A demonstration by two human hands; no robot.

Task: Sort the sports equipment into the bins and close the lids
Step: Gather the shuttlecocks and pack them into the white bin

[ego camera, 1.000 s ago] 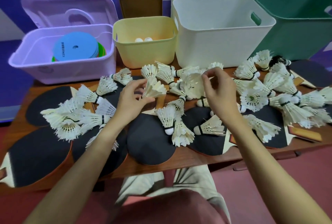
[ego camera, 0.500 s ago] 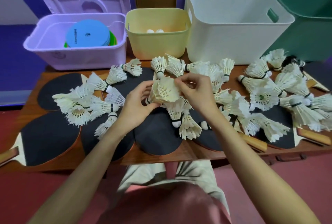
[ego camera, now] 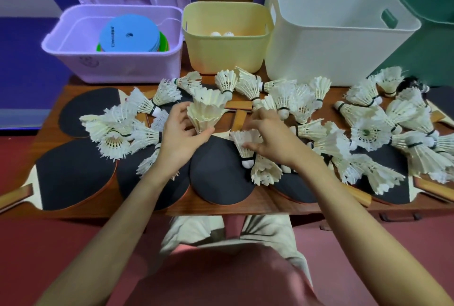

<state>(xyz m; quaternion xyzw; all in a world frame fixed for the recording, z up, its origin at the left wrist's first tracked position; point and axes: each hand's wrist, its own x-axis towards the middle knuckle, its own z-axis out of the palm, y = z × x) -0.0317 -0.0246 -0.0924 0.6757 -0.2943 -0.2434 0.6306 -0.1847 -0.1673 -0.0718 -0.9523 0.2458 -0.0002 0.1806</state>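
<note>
Wooden table (ego camera: 245,207), left hand (ego camera: 180,137) holding shuttlecocks (ego camera: 205,111)

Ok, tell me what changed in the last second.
The right hand let go of the stacked shuttlecocks, dropping onto another shuttlecock on the paddles. The left hand kept gripping the stack, now taller. The bins stayed open, unchanged.

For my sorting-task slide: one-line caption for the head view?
Left hand holds stacked shuttlecocks; right hand reaches for another shuttlecock above paddles.
</note>
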